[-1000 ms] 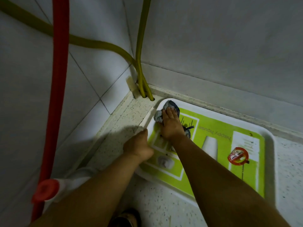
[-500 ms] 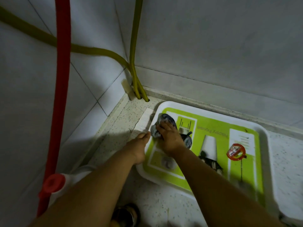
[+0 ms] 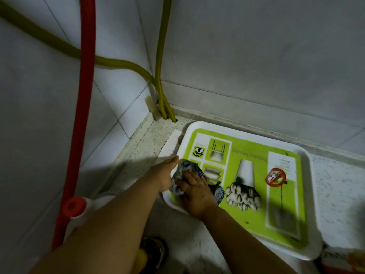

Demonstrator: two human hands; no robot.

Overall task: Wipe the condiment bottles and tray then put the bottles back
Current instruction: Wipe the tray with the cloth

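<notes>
Since a second ago, the right hand [image 3: 194,192] has drawn the cloth [image 3: 178,187] back from the far left corner of the tray [image 3: 311,175] to its near left corner. The left hand [image 3: 165,175] has stayed on the tray's left rim.

The tray is white-rimmed with a green printed face, and it lies on a speckled counter [image 3: 150,141], tucked into the corner where two tiled walls meet. The right hand presses the crumpled, dark patterned cloth flat against the tray with its fingers spread over it. The left hand rests on the left rim with the thumb pointing forward; its fingers are hidden, so whether it grips the rim cannot be told.

To wipe well, the left hand should probably hold the tray firmly so it does not slide towards the wall. The cloth would do best in overlapping passes from the left edge to the right edge, then along the raised rim and into the rounded corners, where grime tends to collect. A round red sticker [image 3: 275,177] near the right side may need a gentler pass.

Counted: one tray, one cloth, two hands. One white bottle with a red cap [image 3: 76,206] stands off the tray, at the counter's left edge beside the wall. At the bottom right corner something blurred sits by the tray; it may be more bottles, but that cannot be told. Two yellow-green hoses [image 3: 164,56] drop into the counter's far corner, and one red hose [image 3: 85,76] hangs on the left.
</notes>
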